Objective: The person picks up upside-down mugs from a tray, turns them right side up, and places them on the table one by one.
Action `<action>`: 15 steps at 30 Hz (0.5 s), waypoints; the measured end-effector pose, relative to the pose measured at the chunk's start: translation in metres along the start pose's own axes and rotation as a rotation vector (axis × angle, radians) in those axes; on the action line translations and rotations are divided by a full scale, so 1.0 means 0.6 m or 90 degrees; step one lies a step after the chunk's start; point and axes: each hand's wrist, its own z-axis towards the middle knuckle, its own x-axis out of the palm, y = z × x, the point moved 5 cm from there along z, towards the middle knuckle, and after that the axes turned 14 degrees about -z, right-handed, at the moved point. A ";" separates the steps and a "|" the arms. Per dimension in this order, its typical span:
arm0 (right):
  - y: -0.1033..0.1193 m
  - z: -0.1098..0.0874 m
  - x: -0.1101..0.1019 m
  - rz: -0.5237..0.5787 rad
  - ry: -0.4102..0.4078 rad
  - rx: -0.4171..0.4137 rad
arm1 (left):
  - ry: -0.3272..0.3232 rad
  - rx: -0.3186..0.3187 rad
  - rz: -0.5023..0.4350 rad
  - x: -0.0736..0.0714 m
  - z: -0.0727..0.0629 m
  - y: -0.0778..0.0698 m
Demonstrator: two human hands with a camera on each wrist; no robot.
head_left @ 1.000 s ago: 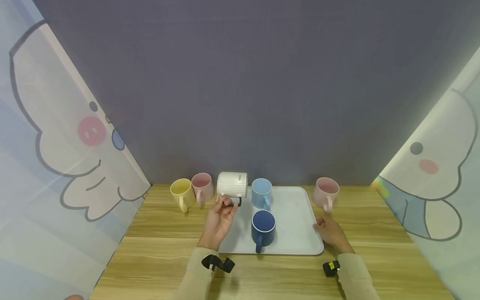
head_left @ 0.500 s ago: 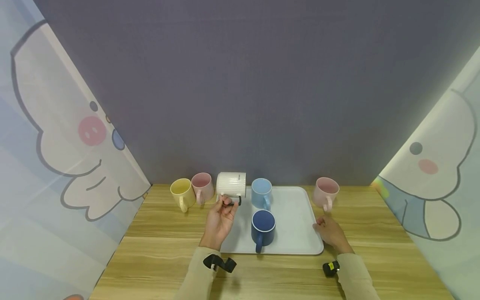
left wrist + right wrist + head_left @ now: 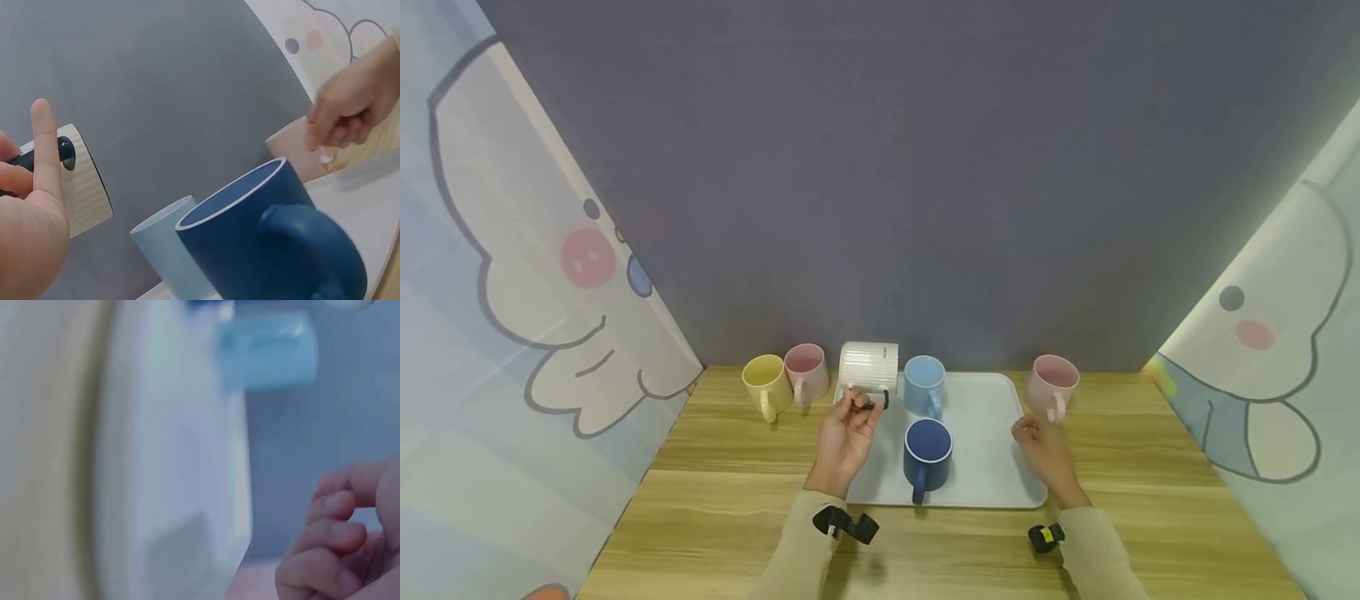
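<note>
Head view — white mug [image 3: 868, 367] just beyond left grip [image 3: 847, 437] — handle [image 3: 886, 400] pinched.

My wood-grained table [image 3: 715, 500] and what sits straight on it

The surface in front of me is yellowish, with lighter and darker bands running from side to side. Flat on it lies a white tray [image 3: 992, 450], oblong and round-cornered, reaching back near the far edge. To my left, by that same edge, a yellow mug [image 3: 767, 385] stands upright just beside a pink mug [image 3: 810, 384]; whether they touch I can't tell. To my right, near the tray's far corner, a second pink mug [image 3: 1049, 392] stands upright. All three handles point toward me.
</note>
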 end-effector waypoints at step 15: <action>0.204 -0.029 0.078 0.442 0.307 -0.092 | 0.046 -0.022 -0.010 0.019 -0.001 0.038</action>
